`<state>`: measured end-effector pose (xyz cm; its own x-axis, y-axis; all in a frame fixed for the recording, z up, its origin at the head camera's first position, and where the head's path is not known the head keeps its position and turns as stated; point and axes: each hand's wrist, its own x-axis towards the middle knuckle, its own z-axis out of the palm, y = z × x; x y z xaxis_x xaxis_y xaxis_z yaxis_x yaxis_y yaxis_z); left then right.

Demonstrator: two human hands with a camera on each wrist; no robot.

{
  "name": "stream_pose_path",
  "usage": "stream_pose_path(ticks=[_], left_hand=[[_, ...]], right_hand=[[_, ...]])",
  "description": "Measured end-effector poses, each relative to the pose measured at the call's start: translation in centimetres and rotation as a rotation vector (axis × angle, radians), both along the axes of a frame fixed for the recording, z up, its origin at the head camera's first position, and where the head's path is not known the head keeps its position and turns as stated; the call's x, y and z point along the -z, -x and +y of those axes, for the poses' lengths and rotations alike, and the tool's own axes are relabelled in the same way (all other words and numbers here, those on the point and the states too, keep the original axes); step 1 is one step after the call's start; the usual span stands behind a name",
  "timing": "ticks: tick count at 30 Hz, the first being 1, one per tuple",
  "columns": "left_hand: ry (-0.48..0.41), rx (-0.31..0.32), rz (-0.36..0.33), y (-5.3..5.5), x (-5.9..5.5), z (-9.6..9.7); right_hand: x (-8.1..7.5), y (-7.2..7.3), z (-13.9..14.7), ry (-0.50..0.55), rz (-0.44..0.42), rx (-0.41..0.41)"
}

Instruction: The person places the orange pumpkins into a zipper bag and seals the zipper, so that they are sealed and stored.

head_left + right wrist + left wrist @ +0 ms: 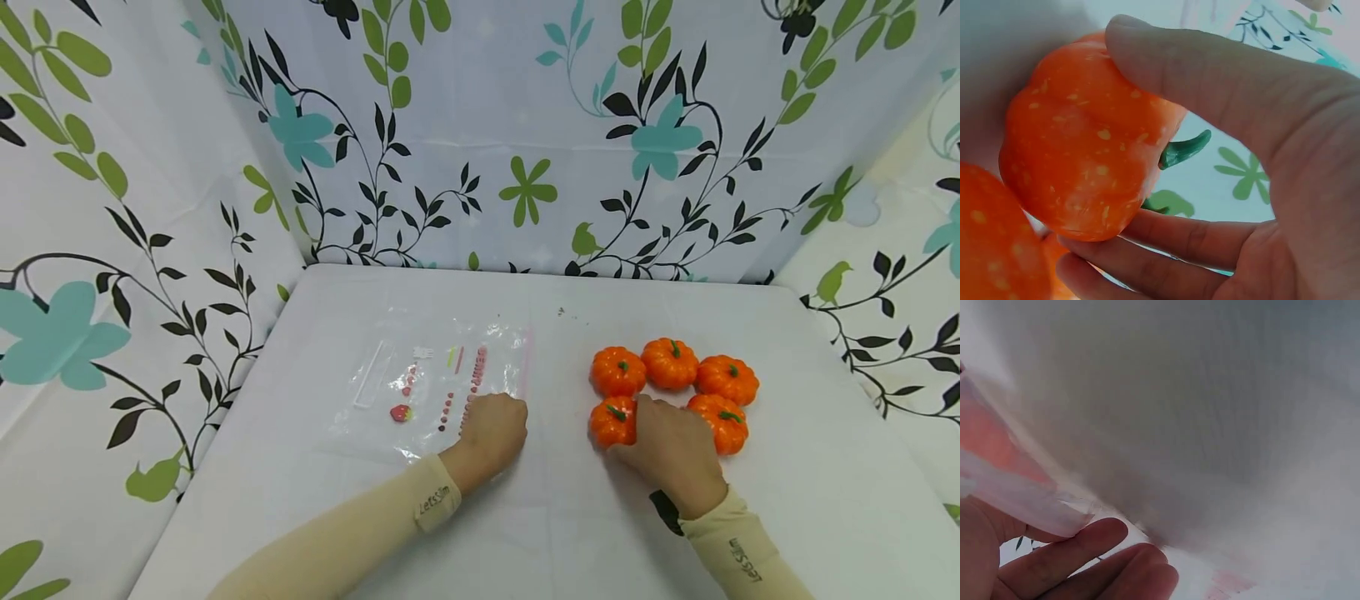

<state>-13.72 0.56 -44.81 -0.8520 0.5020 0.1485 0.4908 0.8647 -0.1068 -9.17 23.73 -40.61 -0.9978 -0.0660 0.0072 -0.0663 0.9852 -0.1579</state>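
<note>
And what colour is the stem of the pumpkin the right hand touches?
The stem is dark green, clearest in the right wrist view.

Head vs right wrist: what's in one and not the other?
Head only: both sleeves and the strawberry-like piece in the clear bag.

Right wrist only: pale flecks on the side of the held pumpkin.

Both: the right hand, other orange pumpkins, green stems, the patterned curtain.

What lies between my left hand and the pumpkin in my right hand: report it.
In the head view, only bare white table separates left hand from pumpkin.
</note>
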Motion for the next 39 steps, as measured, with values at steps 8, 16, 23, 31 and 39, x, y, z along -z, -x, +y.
stream_pose_path(ticks=[8,16,23,31,39], left_hand=[[-0.041,0.009,0.159,0.5,-1.5,-1.5],[-0.035,0.094,0.261,-0.2,-2.8,-3.0],[-0.047,0.106,0.292,-0.6,-3.3,-3.2],[-0.208,0.08,0.316,-0.6,-3.2,-3.6],[-0.348,0.097,0.356,-0.7,-2.6,-4.0]], right_hand=[[-1.7,0.3,-0.7,0.14,-0.09,-0.01],[-3.0,1.4,-2.6,0.321,-0.038,-0.03],[-2.5,2.9,-5.2,0.426,0.027,-0.081],[-1.3,3.2,-6.5,0.476,-0.035,-0.101],[-0.4,3.4,-7.2,0.402,-0.026,-0.151]])
